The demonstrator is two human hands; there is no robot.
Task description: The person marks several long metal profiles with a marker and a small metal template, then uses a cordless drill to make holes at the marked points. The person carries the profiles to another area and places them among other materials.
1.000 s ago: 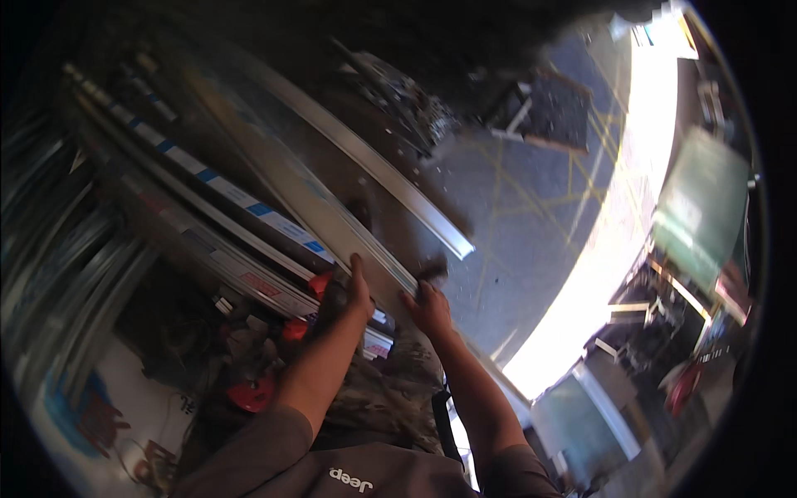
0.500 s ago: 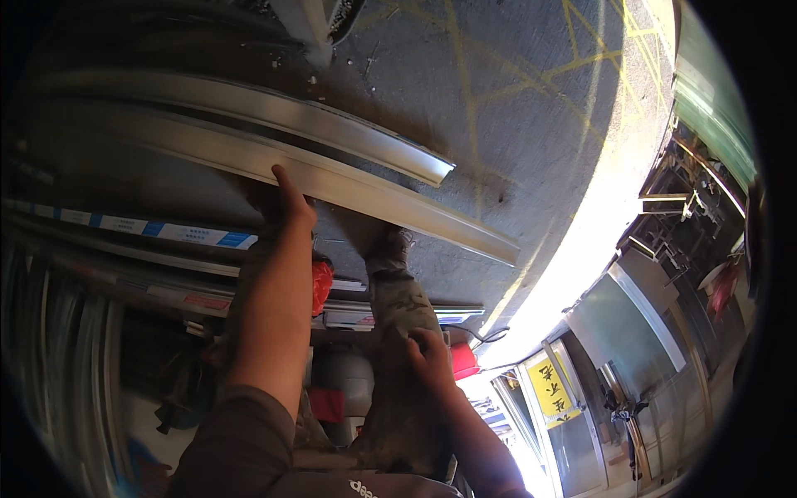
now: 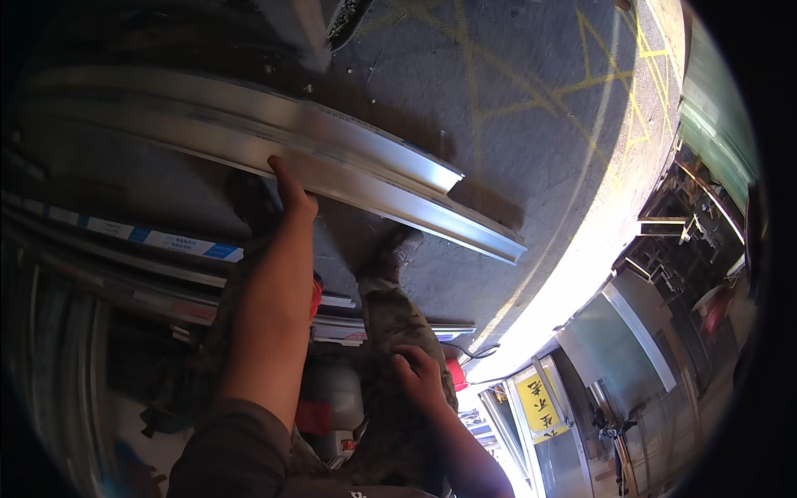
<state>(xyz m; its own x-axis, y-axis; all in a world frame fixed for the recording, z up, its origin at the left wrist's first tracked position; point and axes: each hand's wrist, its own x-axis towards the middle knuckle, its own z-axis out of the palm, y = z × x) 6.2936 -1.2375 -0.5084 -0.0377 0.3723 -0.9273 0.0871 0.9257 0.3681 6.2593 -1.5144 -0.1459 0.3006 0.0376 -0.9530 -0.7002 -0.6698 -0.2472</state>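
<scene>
My left hand [image 3: 292, 197] grips the near edge of a long silvery metal profile [image 3: 398, 203], its thumb lying on top and the other fingers hidden beneath. A second, similar metal profile [image 3: 378, 141] lies along the far side of the first, and the two run close together, with the near one reaching further right. On my right thigh, over the camouflage trousers [image 3: 390, 314], rests my right hand [image 3: 419, 378], loosely bent with thumb and fingers apart and nothing in it.
My right shoe [image 3: 401, 249] stands on the dark floor just below the profiles. Other long profiles, one with a blue and white wrap [image 3: 166, 241], lie to the left. A glass panel [image 3: 610, 336] and a yellow sign [image 3: 538, 402] are at the right, past a bright sunlit strip.
The near profile has shifted away from me against the far one, closing the gap between them. My left hand keeps its grip; my right hand has moved slightly down my thigh.
</scene>
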